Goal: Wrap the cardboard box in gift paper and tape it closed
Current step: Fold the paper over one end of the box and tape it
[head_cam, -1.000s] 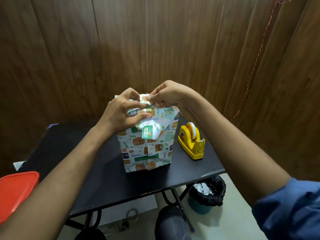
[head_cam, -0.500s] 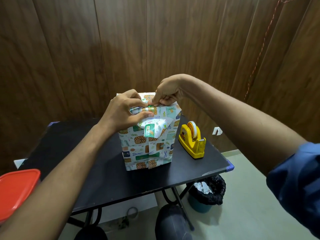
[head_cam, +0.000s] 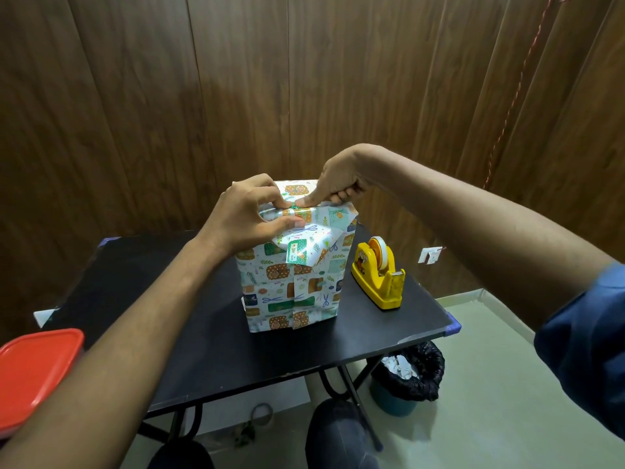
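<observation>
Nearly done: the box (head_cam: 291, 275) stands wrapped on the worktop (head_cam: 203, 333). Both hands, left (head_cam: 250, 214) and right (head_cam: 334, 184), pinch the top flap; taping from the dispenser (head_cam: 380, 272) seemingly remains.

1. We have the wrapped box (head_cam: 292, 275) standing upright on the table (head_cam: 209, 340), centre of the frame.
2. Our left hand (head_cam: 250, 214) sits at its top near edge, the right hand (head_cam: 338, 187) just right of it, thumbs nearly touching.
3. The tape dispenser (head_cam: 380, 272) stands just right of the box.
4. A bin (head_cam: 407, 377) sits on the floor, under the table's lower right corner.
5. A lidded container (head_cam: 37, 374) lies at lower left.
</observation>
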